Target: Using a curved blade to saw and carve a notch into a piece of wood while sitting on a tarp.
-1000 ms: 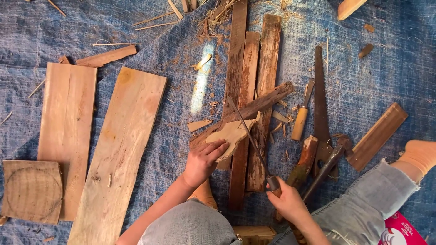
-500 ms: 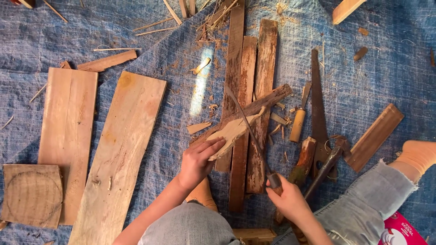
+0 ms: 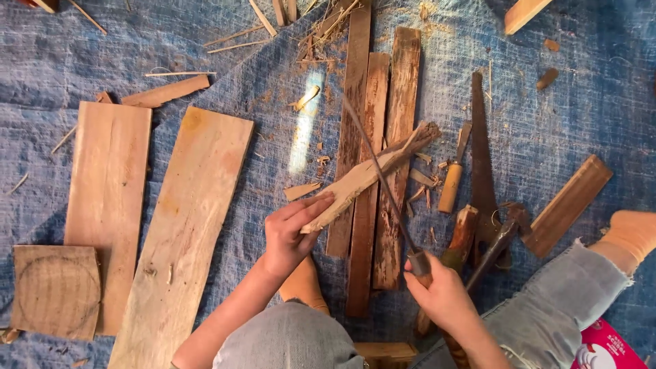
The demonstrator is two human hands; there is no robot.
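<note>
Left hand (image 3: 290,236) grips the near end of a rough stick (image 3: 365,176) lying across the slats (image 3: 372,137) — right hand (image 3: 441,294) closed on a rasp (image 3: 379,174) handle — stick likely light, stiff, splintery; best held low.

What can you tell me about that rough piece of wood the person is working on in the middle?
The rough piece of wood is a long, narrow, pale grey-brown strip with an uneven, carved-looking surface and a ragged far end. It lies slanted across three darker upright planks, its near end lower left, its far end upper right. The left hand grips its near end. A thin metal file, held by the right hand, crosses over its middle. Wood chips lie scattered around it on the blue tarp.
</note>
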